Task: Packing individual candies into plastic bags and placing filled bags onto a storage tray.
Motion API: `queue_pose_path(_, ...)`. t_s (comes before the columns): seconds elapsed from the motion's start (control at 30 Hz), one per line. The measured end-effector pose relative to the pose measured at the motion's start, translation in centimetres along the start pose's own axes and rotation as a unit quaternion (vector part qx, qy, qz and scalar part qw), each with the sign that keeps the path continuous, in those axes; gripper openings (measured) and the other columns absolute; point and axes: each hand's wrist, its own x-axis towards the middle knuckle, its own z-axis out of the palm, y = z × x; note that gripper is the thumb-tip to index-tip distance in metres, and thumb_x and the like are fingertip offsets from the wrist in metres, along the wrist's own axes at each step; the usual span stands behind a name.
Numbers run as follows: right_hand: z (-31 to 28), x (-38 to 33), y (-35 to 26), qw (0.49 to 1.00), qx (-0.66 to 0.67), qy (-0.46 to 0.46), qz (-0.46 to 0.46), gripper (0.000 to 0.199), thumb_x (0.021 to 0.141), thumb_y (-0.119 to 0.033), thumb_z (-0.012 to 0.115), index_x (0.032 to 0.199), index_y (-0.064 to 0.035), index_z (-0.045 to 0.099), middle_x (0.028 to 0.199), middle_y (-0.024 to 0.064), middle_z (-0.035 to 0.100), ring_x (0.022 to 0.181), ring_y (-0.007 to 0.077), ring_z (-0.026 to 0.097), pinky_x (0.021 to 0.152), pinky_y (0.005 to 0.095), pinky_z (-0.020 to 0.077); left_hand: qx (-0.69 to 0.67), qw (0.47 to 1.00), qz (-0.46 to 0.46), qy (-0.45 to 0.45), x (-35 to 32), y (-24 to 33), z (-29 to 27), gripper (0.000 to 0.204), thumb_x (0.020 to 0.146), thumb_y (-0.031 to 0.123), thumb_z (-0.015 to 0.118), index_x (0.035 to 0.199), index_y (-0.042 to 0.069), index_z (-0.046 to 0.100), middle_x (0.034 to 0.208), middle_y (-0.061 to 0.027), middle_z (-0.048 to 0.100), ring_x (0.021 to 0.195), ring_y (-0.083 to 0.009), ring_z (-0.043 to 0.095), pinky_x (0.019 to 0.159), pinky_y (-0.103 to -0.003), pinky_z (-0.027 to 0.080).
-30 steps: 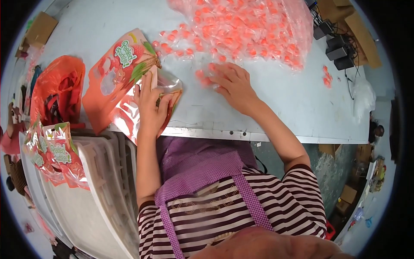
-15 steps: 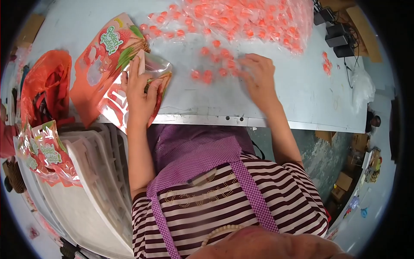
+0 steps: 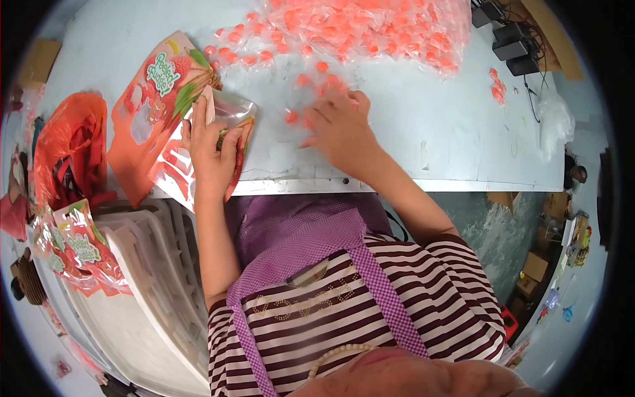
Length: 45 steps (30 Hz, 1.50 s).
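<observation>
My left hand (image 3: 213,153) grips a glossy red candy pouch (image 3: 173,162) near its top, with fingers along one edge and the thumb at the other. The pouch lies tilted at the table's front edge, its clear mouth toward the loose sweets. My right hand (image 3: 345,139) is palm down over a small group of individually wrapped red candies (image 3: 322,67), fingers apart and slightly curled. Some candies are hidden beneath it. Beyond them spreads a big heap of the same wrapped candies (image 3: 390,36). Flat red printed pouches (image 3: 132,132) lie left of my left hand.
An orange plastic bag (image 3: 73,132) hangs at the table's left. Below it, filled pouches (image 3: 83,248) rest on stacked white plastic trays (image 3: 112,331). Black power adapters (image 3: 512,46) with cables and a clear plastic bag (image 3: 555,122) are at the right. Few candies (image 3: 497,86) lie apart there.
My right hand has moved left from beside the small group of candies to over it. My left hand keeps its hold on the pouch. The view has shifted slightly.
</observation>
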Motion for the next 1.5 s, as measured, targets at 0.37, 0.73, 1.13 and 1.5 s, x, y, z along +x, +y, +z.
queue_pose_path(0.37, -2.7, -2.4, 2.2, 0.979, 0.189, 0.011, 0.08, 0.019, 0.087, -0.013, 0.05, 0.1, -0.0035, 0.059, 0.089, 0.007, 0.061, 0.083, 0.0203, 0.055, 0.081, 0.0357, 0.0423, -0.036, 0.998, -0.024, -0.034, 0.2, 1.3, -0.6, 0.013, 0.082, 0.015, 0.056, 0.08, 0.003, 0.051, 0.139, -0.022, 0.034, 0.128, -0.032, 0.033, 0.107, -0.051, 0.008)
queue_pose_path(0.73, -6.3, -9.0, 11.1, 0.495, 0.642, 0.402, 0.425, 0.04, 0.096, -0.024, 0.04, 0.123, 0.0056, 0.038, 0.107, 0.0196, 0.059, 0.096, 0.0254, 0.06, 0.089, 0.0366, 0.0454, 0.016, 1.0, 0.009, -0.024, -0.5, -0.3, -0.4, 0.016, 0.084, 0.016, 0.058, 0.089, 0.002, 0.052, 0.139, -0.017, 0.037, 0.121, -0.0367, 0.037, 0.103, -0.046, 0.023)
queue_pose_path(1.13, -4.5, -3.7, 4.6, 0.893, 0.35, 0.114, 0.26, 0.017, 0.09, -0.009, 0.054, 0.103, -0.0018, 0.061, 0.1, 0.0053, 0.062, 0.094, 0.0121, 0.056, 0.085, 0.0244, 0.0419, -0.039, 0.999, -0.024, -0.004, 0.1, 0.3, 0.0, 0.013, 0.079, 0.016, 0.061, 0.084, 0.004, 0.058, 0.136, -0.0194, 0.039, 0.124, -0.0327, 0.039, 0.106, -0.05, 0.014)
queue_pose_path(1.5, -1.8, -3.1, 5.4, 0.992, 0.103, -0.003, 0.076, 0.024, 0.078, -0.004, 0.062, 0.102, -0.0079, 0.062, 0.108, 0.0062, 0.056, 0.1, 0.025, 0.048, 0.082, 0.0333, 0.0425, -0.026, 0.999, -0.028, -0.012, -0.2, 0.0, -0.4, 0.015, 0.079, 0.017, 0.063, 0.084, 0.004, 0.058, 0.135, -0.0204, 0.04, 0.124, -0.0321, 0.039, 0.107, -0.048, 0.012)
